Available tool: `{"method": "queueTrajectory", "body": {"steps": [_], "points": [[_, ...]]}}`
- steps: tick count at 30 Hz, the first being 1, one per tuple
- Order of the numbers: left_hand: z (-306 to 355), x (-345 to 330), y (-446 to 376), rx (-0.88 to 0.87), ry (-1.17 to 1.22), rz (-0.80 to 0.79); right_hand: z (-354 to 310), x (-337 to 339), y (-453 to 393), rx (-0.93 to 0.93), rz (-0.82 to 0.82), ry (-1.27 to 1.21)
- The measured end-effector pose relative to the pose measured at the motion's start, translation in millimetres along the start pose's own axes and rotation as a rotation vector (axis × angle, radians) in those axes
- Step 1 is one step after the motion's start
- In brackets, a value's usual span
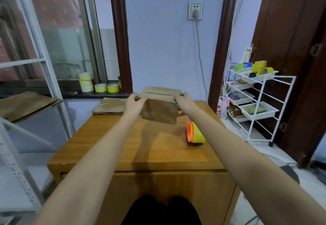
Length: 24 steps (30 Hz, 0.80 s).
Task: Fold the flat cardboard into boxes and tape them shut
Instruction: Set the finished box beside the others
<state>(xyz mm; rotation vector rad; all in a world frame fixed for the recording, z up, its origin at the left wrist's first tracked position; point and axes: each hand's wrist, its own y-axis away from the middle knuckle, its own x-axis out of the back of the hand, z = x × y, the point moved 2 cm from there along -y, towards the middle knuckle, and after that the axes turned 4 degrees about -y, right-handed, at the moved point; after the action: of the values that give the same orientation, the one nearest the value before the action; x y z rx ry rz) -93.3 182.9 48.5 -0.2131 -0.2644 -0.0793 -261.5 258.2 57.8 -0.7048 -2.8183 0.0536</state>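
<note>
Both hands (135, 101) gripping matte brown cardboard box (159, 110), glossy wooden table (123, 145)

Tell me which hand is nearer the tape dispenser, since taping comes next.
Right. The right hand grips the box just above and behind the tape dispenser; the left hand grips the box's far side.

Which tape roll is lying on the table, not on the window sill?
The yellow roll with the orange core, right of the box. The other rolls sit on the sill.
</note>
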Motion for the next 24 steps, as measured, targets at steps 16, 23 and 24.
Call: {"method": "queueTrajectory", "body": {"steps": [16,23,24], "points": [[9.8,-119.4,-76.2,-0.047,-0.094,-0.221,41.1,80.4,-118.1,-0.088,0.154,0.067],[-23.7,-182.6,-126.2,-0.009,-0.099,-0.289,81.5,96.2,-185.2,-0.118,0.175,0.073],[-27.7,-190.3,-135.8,-0.011,-0.105,-0.297,86.9,97.8,-199.1,-0.11,0.185,0.078]]}}
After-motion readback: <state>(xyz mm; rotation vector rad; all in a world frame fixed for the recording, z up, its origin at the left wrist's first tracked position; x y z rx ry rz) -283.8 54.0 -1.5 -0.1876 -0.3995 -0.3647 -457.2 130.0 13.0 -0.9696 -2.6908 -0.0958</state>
